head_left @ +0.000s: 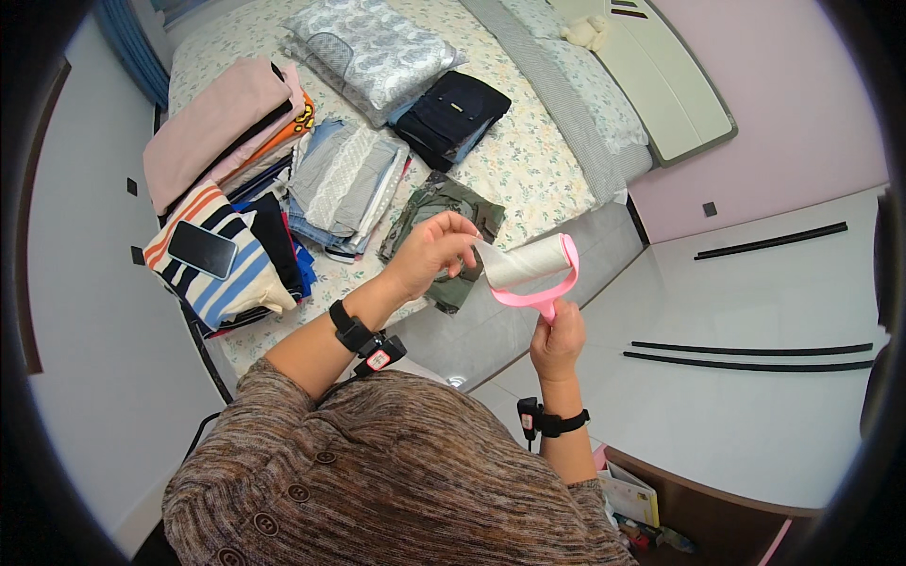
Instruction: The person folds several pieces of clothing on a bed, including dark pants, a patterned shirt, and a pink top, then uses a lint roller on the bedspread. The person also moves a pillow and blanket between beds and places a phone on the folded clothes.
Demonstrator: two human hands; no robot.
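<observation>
A lint roller (528,267) with a pink handle and a white sticky roll is held up in front of me. My right hand (559,340) is closed round its handle from below. At the roll's left end, my left hand (436,253) pinches the loose edge of the sheet, which stands a little away from the roll. Behind and below my left hand, folded camouflage clothing (444,203) lies at the edge of the bed. Both wrists wear black straps with small devices.
On the floral bedsheet (543,170) stand a stack with a pink garment (215,127), grey and denim clothes (344,184), dark folded trousers (450,115) and a patterned pillow (373,52). A phone (203,249) rests on a striped sweater (193,283). White cabinet fronts (755,302) are at right.
</observation>
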